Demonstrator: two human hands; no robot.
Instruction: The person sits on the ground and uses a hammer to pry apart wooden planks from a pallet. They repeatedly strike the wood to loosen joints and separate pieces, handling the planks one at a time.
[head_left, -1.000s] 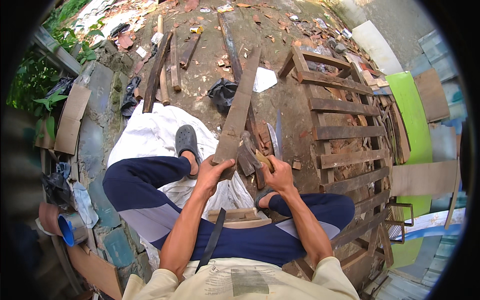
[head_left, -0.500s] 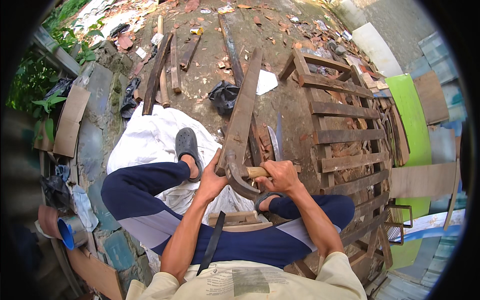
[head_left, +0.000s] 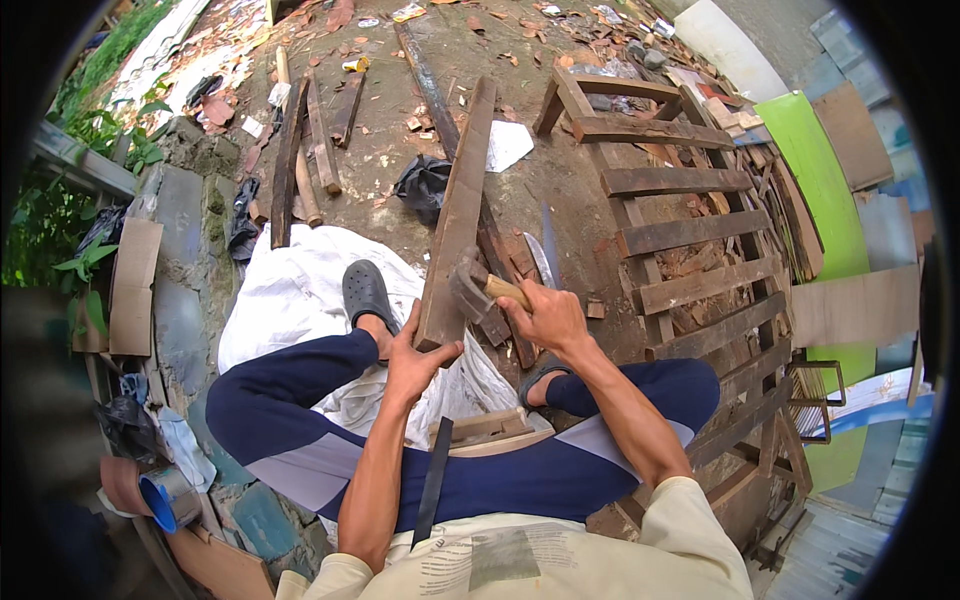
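Observation:
My left hand [head_left: 412, 365] grips the near end of a long brown wooden plank [head_left: 461, 190], its thumb lying across the cut end. The plank slants away from me, its far end above the ground's debris. My right hand [head_left: 548, 316] is wrapped round the wooden handle of a claw hammer [head_left: 468, 287]. The hammer's metal head lies over the plank's right edge, a little beyond my left hand; whether it touches the wood I cannot tell. Past my right hand, a long-bladed knife [head_left: 541, 258] rests on the ground.
A slatted wooden frame [head_left: 683, 238] stands at the right. White sheeting [head_left: 290, 290] spreads under my left foot. A dark beam [head_left: 428, 82], a black plastic bag [head_left: 424, 187] and loose timber [head_left: 290, 165] lie ahead. A low block wall [head_left: 180, 260] runs along the left.
The hammer has moved farther along the plank and its head has turned, so the claw no longer points toward me. My left thumb now crosses the plank's end. The whole view has shifted slightly.

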